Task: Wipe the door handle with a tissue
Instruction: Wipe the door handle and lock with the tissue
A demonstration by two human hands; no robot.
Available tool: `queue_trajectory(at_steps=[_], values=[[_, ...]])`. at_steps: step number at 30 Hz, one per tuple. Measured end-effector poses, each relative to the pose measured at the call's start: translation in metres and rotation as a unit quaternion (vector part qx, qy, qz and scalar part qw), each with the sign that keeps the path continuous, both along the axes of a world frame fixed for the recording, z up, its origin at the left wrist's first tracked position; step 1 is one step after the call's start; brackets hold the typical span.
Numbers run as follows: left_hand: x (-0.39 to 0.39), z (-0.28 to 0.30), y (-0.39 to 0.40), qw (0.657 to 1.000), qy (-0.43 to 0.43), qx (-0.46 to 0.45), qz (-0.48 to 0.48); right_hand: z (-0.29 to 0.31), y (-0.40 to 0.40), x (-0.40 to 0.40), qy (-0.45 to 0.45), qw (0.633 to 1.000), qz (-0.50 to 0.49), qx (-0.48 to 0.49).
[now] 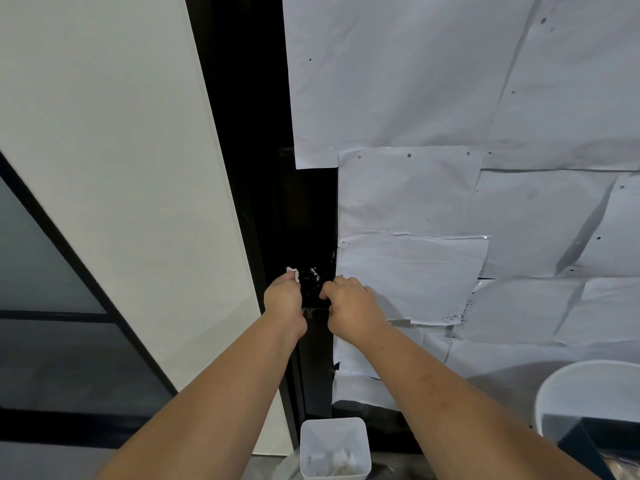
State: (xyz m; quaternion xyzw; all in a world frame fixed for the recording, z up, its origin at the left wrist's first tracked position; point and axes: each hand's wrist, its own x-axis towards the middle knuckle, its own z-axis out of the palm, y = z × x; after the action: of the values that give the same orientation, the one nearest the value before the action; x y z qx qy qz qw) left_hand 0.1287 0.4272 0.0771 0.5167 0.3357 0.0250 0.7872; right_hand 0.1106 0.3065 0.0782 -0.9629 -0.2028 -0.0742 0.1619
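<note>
- Tissue (293, 273) first, far left of the action: I've got it bunched in my left hand (283, 296), fingers curled tight round it, white corner poking out on top.
- That wad sits against the left side of the dark door handle (310, 279), right where wiping needs pressure.
- Right hand (349, 304) next: fingers bent, touching the handle's right side, probably steadying it. Whether it actually grips, I cannot tell.
- Small white bin (334, 448) waits below, likely for the used tissue.
</note>
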Motion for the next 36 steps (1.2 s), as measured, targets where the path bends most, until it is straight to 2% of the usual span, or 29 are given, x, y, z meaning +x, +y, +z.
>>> queue_trajectory(at_steps=[3,6,8,10,12,14,15,17,19,20,21,22,23,24,25,26,30,34,36], values=[[0.001,-0.001,0.002,0.999,0.003,-0.048,0.002,0.001,0.000,-0.001,0.003,1.000,0.000,-0.001],[0.007,0.001,0.002,0.999,0.039,-0.015,0.017,0.002,0.000,-0.003,0.000,1.000,0.002,-0.002],[0.006,0.005,0.000,0.998,0.046,0.039,0.010,0.002,0.000,-0.003,-0.005,1.000,0.001,-0.003],[0.004,0.004,-0.004,0.990,-0.003,0.141,-0.014,0.002,0.000,-0.003,-0.006,1.000,0.000,-0.008],[0.003,0.002,-0.007,0.962,-0.056,0.262,-0.052,0.002,0.000,-0.003,-0.005,1.000,0.000,-0.012],[0.004,-0.001,-0.003,0.909,-0.077,0.401,-0.087,0.002,0.000,-0.002,-0.003,1.000,0.000,-0.010],[0.003,-0.002,0.001,0.863,-0.086,0.485,-0.116,0.002,0.000,-0.003,-0.003,1.000,0.000,-0.007],[-0.003,-0.010,0.008,0.747,-0.109,0.638,-0.150,0.001,0.000,-0.003,-0.004,1.000,0.000,-0.005],[-0.009,-0.018,0.016,0.660,-0.136,0.723,-0.153,0.002,-0.001,-0.003,0.000,1.000,0.001,0.000],[-0.010,-0.022,0.020,0.644,-0.147,0.736,-0.149,0.001,-0.002,-0.003,0.001,1.000,0.002,0.002],[-0.011,-0.023,0.023,0.648,-0.151,0.731,-0.151,0.001,-0.002,-0.003,0.000,1.000,0.003,0.002],[-0.010,-0.021,0.025,0.686,-0.152,0.695,-0.151,0.001,-0.002,-0.002,-0.001,1.000,0.004,0.003],[-0.006,-0.018,0.026,0.704,-0.140,0.679,-0.156,0.000,-0.002,-0.002,-0.001,1.000,0.004,0.004],[-0.001,-0.014,0.026,0.740,-0.124,0.643,-0.152,0.000,-0.002,-0.002,0.001,1.000,0.005,0.005],[0.004,-0.013,0.026,0.750,-0.096,0.640,-0.138,-0.001,-0.002,-0.002,0.002,1.000,0.006,0.007],[0.009,-0.012,0.026,0.749,-0.068,0.644,-0.138,-0.001,-0.002,-0.001,0.001,1.000,0.006,0.008],[0.007,-0.005,0.023,0.739,-0.126,0.652,-0.114,-0.001,-0.001,0.001,0.005,1.000,0.005,0.008],[0.005,0.006,0.025,0.753,-0.080,0.636,-0.150,-0.001,-0.002,0.002,0.008,1.000,0.008,0.003],[0.000,0.007,0.024,0.775,-0.099,0.608,-0.142,0.000,-0.003,0.002,0.009,1.000,0.009,0.003]])
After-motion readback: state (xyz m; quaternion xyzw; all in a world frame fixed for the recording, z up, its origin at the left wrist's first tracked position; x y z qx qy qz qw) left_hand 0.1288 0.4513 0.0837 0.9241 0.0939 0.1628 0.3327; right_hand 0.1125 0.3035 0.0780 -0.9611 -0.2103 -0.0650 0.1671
